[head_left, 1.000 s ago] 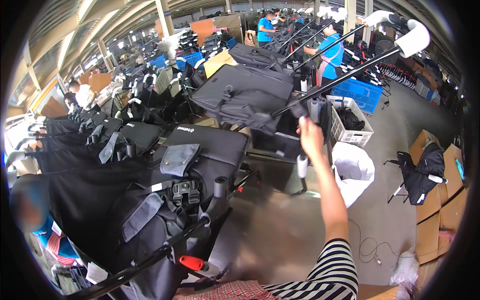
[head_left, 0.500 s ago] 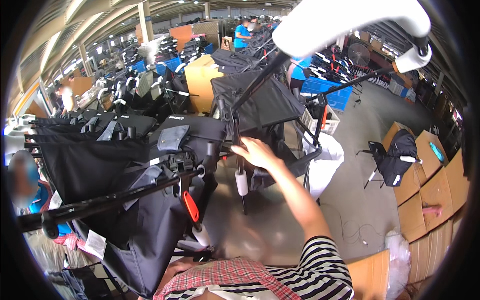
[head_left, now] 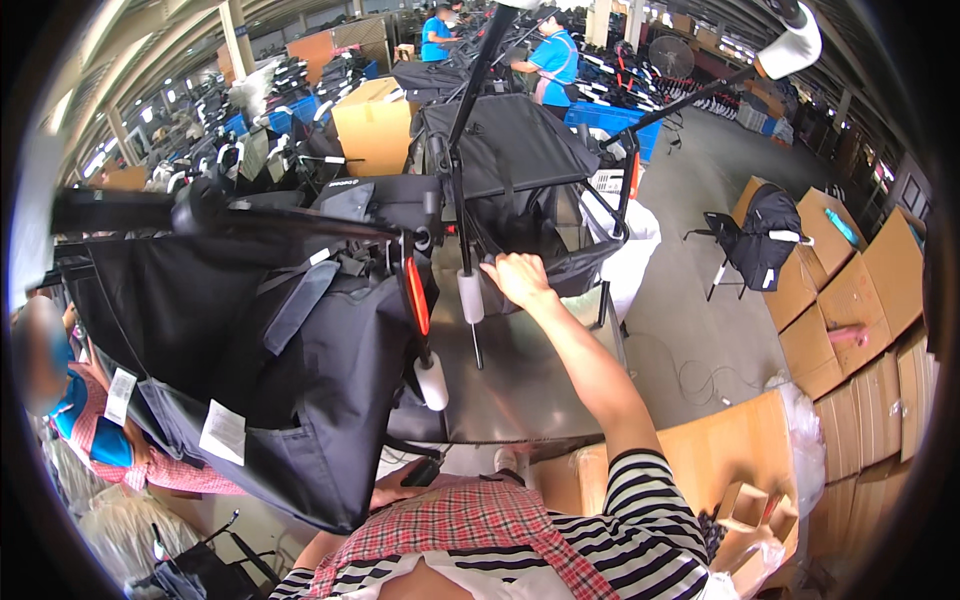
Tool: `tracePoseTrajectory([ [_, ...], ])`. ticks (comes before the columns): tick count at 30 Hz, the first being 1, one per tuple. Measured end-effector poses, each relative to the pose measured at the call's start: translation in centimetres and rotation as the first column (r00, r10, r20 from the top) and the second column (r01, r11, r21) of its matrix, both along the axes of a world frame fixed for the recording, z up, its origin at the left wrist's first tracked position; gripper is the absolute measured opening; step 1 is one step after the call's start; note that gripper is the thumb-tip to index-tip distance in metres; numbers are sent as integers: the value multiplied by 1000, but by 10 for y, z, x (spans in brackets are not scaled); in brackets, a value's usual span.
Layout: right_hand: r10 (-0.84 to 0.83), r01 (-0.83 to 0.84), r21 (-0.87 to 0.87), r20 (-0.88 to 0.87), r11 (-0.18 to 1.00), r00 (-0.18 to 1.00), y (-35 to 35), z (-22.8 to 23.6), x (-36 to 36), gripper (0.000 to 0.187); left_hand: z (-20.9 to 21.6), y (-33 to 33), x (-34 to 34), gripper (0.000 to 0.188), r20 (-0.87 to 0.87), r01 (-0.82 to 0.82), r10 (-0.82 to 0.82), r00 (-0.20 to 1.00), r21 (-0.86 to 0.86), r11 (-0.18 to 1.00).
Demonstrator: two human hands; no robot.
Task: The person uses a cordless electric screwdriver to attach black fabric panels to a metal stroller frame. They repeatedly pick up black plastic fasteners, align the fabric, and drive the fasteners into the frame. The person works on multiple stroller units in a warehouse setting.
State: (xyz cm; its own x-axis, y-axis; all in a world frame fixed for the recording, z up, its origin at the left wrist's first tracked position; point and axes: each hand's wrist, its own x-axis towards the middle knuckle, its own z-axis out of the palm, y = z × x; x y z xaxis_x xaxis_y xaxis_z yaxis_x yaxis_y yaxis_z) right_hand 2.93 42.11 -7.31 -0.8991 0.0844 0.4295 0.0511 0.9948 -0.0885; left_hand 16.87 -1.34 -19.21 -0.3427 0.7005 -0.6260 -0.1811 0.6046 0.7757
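Two black strollers are before me. My right hand reaches out to the farther one; its fingers curl over the edge of the black fabric seat, beside a tube with a pale grey sleeve. Close on the left is the nearer stroller, with dark fabric, white labels and an orange lever. Low down beneath its frame, my left hand is closed at a small black part. The nearer stroller's fabric and my apron partly hide that hand.
A metal-topped table lies under the strollers. Cardboard boxes stand at the right, with a folded black stroller by them. A co-worker is at the left; others work at the back. Another carton stands behind the strollers.
My right hand has moved from the farther stroller's upright tube down to its fabric edge. The nearer stroller's bar has swung up, and my left hand shows more. The head view has shifted.
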Motion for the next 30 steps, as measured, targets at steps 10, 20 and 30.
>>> tracePoseTrajectory([
  [10,-80,85,-64,71,994,994,-27,-4,-23,50,-25,-33,2,102,-43,56,-50,998,149,987],
  [20,104,-372,-530,-468,762,878,47,109,-1,80,-57,-17,-1,102,-60,57,-45,997,220,974],
  [30,308,-974,-222,-931,-52,195,-63,362,-10,24,26,1,26,101,71,-148,139,988,129,981],
])
